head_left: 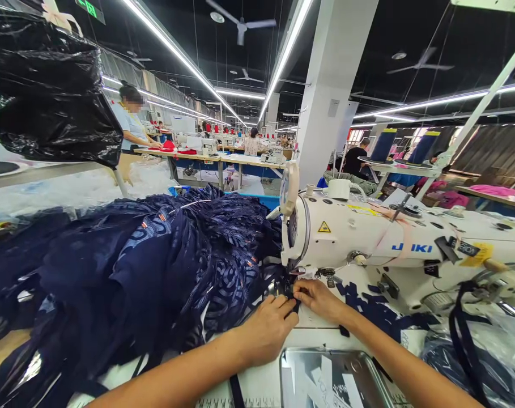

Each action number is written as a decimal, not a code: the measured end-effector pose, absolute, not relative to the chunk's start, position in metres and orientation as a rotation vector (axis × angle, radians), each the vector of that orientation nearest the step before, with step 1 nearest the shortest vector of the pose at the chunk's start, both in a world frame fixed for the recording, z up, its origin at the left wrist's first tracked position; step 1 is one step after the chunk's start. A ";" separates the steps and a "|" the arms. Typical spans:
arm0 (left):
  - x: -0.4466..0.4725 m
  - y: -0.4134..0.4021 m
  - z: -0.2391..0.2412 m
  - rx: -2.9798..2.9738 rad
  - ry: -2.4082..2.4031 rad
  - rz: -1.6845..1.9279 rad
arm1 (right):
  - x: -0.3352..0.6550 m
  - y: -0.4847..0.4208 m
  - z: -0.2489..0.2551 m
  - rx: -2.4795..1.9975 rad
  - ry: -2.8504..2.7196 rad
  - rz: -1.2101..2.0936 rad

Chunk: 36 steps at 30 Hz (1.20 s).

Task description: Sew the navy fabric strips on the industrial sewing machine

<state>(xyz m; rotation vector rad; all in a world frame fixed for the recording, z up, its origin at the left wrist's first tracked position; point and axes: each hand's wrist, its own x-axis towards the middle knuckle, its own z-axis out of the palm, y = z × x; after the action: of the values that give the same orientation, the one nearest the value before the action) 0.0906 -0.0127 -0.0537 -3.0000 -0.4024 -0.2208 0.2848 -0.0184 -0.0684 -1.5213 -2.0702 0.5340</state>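
Under the head of a white sewing machine (359,226), both hands work close together on a dark navy garment piece. My left hand (268,328) lies left of the needle area, its fingers bent and pressed together on the navy fabric; its fingertips partly hide what they grip. Just right of it, my right hand (319,300) pinches the edge of the navy fabric near the presser foot. A large heap of navy garments (164,260) with patterned bands spreads from the machine to the left. The stitching point itself is mostly hidden by fingers and dark cloth.
Below the hands sits a metal tray (285,377) with white labels. Short navy strips (367,309) lie right of the needle, beside plastic-wrapped material (490,351). A black plastic bag (49,90) hangs upper left. Thread cones (383,145) stand behind the machine; other people work farther back.
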 end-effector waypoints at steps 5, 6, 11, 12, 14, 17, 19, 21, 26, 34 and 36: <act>0.091 -0.010 -0.050 -3.040 -0.391 -0.249 | 0.285 -0.020 -0.080 -1.471 -2.131 0.255; 0.091 -0.009 -0.050 -3.045 -0.390 -0.246 | 0.284 -0.021 -0.082 -1.452 -2.151 0.185; 0.090 -0.009 -0.056 -3.061 -0.396 -0.308 | 0.286 -0.035 -0.079 -1.223 -2.317 -0.129; 0.090 -0.009 -0.058 -3.061 -0.400 -0.334 | 0.286 -0.038 -0.078 -1.178 -2.362 -0.220; 0.090 -0.008 -0.060 -3.057 -0.401 -0.365 | 0.287 -0.043 -0.076 -1.116 -2.444 -0.415; 0.091 -0.005 -0.061 -3.037 -0.403 -0.377 | 0.288 -0.044 -0.075 -1.089 -2.495 -0.608; 0.093 -0.004 -0.060 -3.023 -0.421 -0.382 | 0.290 -0.041 -0.077 -1.094 -2.505 -0.647; 0.094 -0.003 -0.059 -3.017 -0.441 -0.390 | 0.291 -0.038 -0.078 -1.104 -2.508 -0.655; 0.093 0.001 -0.051 -3.046 -0.474 -0.411 | 0.293 -0.036 -0.079 -1.112 -2.526 -0.648; 0.098 0.037 -0.042 -3.123 -0.822 -0.441 | 0.294 -0.035 -0.080 -1.114 -2.504 -0.708; 0.098 0.037 -0.043 -3.113 -0.817 -0.465 | 0.293 -0.034 -0.080 -1.109 -2.498 -0.709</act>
<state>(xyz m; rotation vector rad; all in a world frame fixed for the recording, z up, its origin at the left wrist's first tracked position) 0.0984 0.0374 -0.0427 -3.1129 -0.8171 -0.4650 0.2932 -0.0345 -0.0796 -1.1088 -2.4985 -0.7095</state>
